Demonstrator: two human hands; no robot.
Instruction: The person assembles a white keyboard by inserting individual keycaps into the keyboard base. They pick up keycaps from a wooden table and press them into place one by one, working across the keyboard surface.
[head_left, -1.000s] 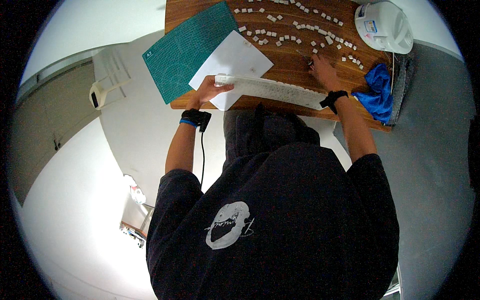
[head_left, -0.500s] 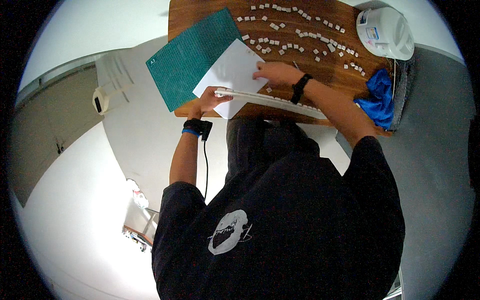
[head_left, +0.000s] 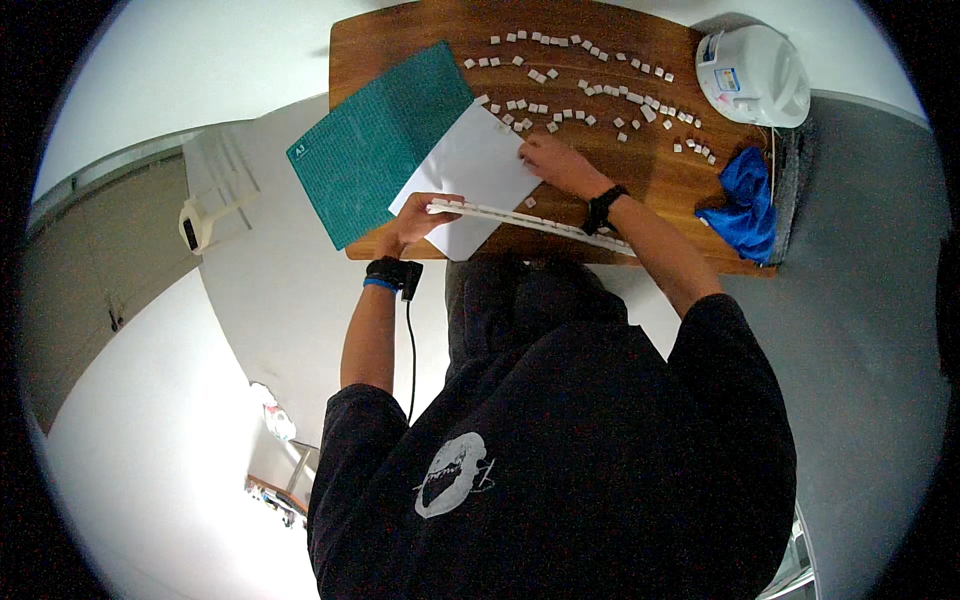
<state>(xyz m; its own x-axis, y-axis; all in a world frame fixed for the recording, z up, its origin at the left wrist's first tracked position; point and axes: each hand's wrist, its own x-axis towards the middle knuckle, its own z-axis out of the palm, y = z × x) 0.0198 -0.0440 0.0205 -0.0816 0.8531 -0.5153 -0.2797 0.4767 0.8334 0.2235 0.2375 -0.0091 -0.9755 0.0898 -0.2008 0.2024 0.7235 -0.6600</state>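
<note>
My left hand [head_left: 418,216] grips the left end of a white keyboard [head_left: 530,222], tilted up on its long edge near the table's front. Over the right edge of a white sheet [head_left: 468,165], my right hand [head_left: 560,164] has its fingers curled together; anything between them is too small to make out. The keyboard's right end passes behind my right forearm. A loose white keycap [head_left: 530,202] lies between the sheet and the keyboard. Several more keycaps [head_left: 633,97] are spread in uneven rows across the far side of the wooden table [head_left: 660,190].
Under the sheet's left side lies a green cutting mat [head_left: 375,145]. A white rounded plastic container [head_left: 757,80] stands at the far right corner, with a crumpled blue cloth [head_left: 745,205] nearer me. A black cable [head_left: 411,350] hangs from my left wrist.
The whole view has shifted, so the table sits lower in it. My right hand has moved slightly right over the sheet's edge. My left hand keeps its hold on the keyboard.
</note>
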